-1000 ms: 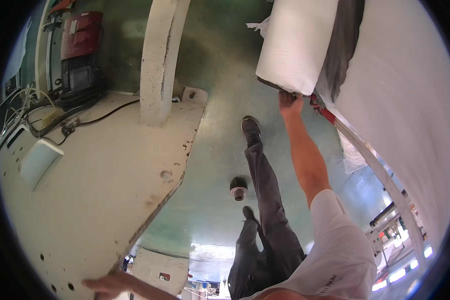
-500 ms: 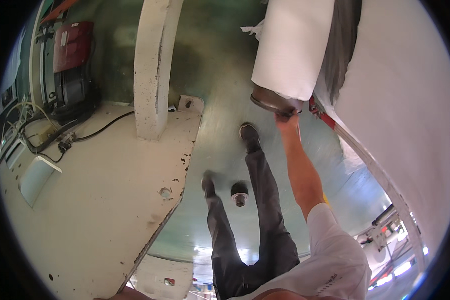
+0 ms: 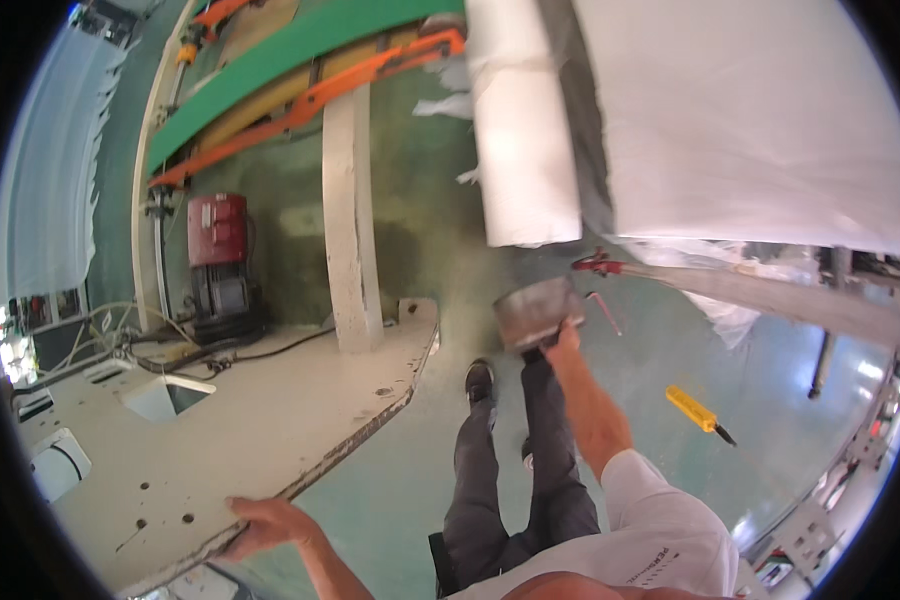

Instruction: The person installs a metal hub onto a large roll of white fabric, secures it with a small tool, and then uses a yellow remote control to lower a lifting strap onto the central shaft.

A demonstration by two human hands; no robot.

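Observation:
My right hand (image 3: 567,340) is closed on a short, brownish-grey cylinder (image 3: 538,313), blurred by motion, with a dark rim at its lower side. It hangs in the air just below the end of a long white roll (image 3: 528,150), apart from it. My left hand (image 3: 270,522) grips the rough edge of a large cream metal plate (image 3: 270,420), its thumb side on top and other fingers curled at the edge. Part of those fingers is hidden.
A cream post (image 3: 348,220) rises from the plate, near a red motor (image 3: 217,228) and black cables. Further off, an orange bar (image 3: 370,68) runs beside a green strip (image 3: 300,62). A red-ended rail (image 3: 710,283) lies right. A yellow-handled tool (image 3: 692,408) is on the floor.
My right hand has drawn the cylinder away from the white roll's end, toward me. My left hand has come onto the plate's edge. The view has shifted, bringing the orange bar in.

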